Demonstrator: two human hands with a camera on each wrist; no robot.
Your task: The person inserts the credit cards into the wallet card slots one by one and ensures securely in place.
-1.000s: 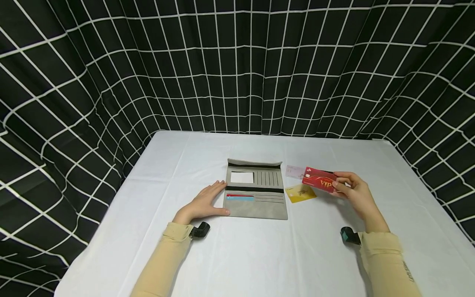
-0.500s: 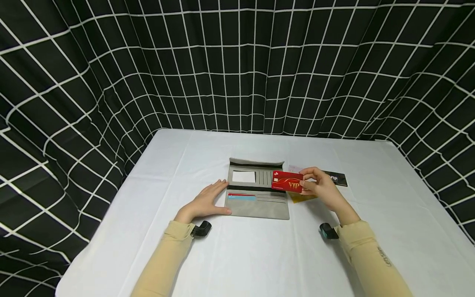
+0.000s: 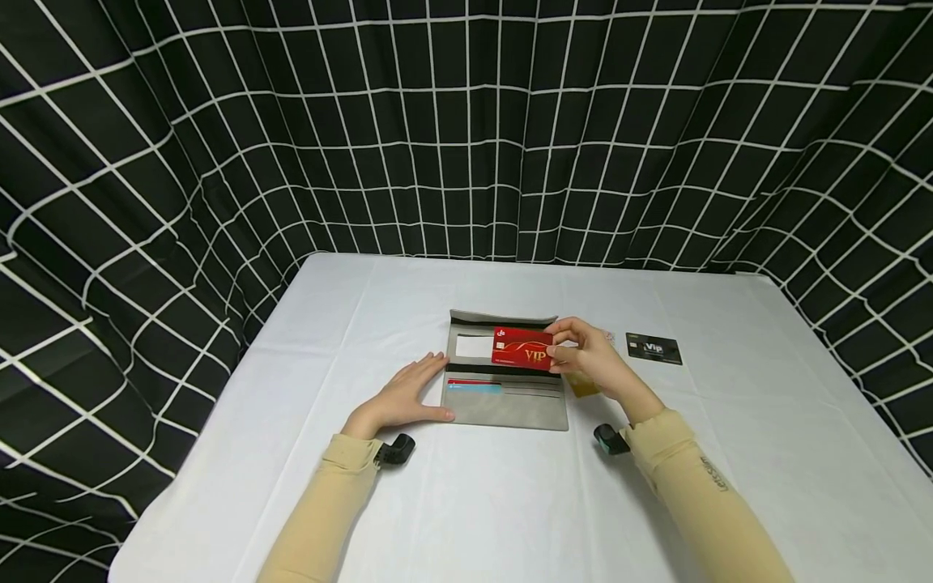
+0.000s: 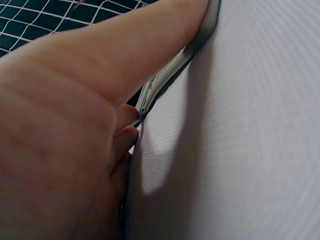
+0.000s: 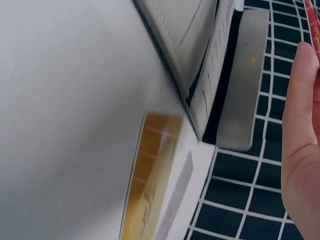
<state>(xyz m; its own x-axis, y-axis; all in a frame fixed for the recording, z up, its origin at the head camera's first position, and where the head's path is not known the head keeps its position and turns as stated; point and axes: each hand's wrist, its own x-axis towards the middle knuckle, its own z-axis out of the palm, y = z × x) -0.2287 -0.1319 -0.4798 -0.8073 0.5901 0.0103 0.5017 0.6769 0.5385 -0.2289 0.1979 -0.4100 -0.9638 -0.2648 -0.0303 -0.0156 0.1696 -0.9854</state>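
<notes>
**red card pinched over open wallet, left hand on the edge**

head: right hand pinches the right end of the red card, above the wallet's upper half. left hand has fingers stretched and thumb spread at the wallet's left edge, gripping nothing. my read: lining up with a slot. square the card's edge to the slot mouth, go in shallow, light pinch, left hand bracing so the wallet doesn't skid. red card covers part of the white insert and the upper slots; can't tell if it touches the wallet. yellow card is partly behind the right hand; black card lies clear of it.

left wrist: mostly palm and thumb. wallet is a thin edge, slots hidden, fingertips too dark to judge contact.

right wrist: red card is just a sliver, top right. pale card beside the yellow one runs out of frame; markings unreadable.
</notes>
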